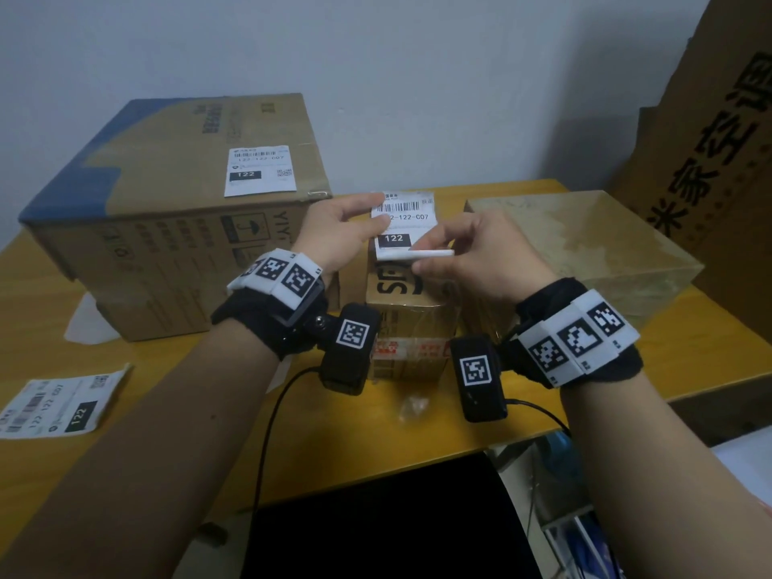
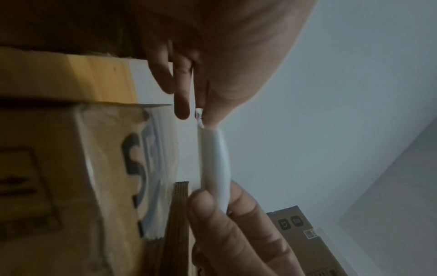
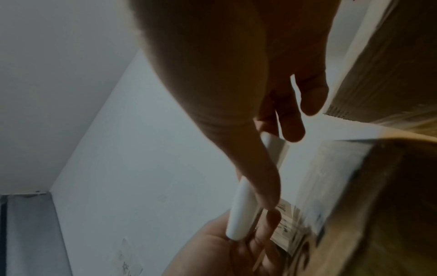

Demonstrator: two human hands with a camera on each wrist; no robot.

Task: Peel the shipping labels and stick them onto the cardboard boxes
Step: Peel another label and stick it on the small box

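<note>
Shipping label [image 1: 404, 224] | thin, limp, likely sticky-backed | above small taped box [image 1: 407, 323] | left hand [image 1: 334, 234] pinches top corner | right hand [image 1: 476, 257] pinches curling lower edge | best held by edges

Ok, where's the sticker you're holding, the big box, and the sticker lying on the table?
held sticker [image 1: 403, 227], head view, its printed front.
big box [image 1: 167, 160], head view, its top.
table sticker [image 1: 62, 407], head view, its middle.
</note>
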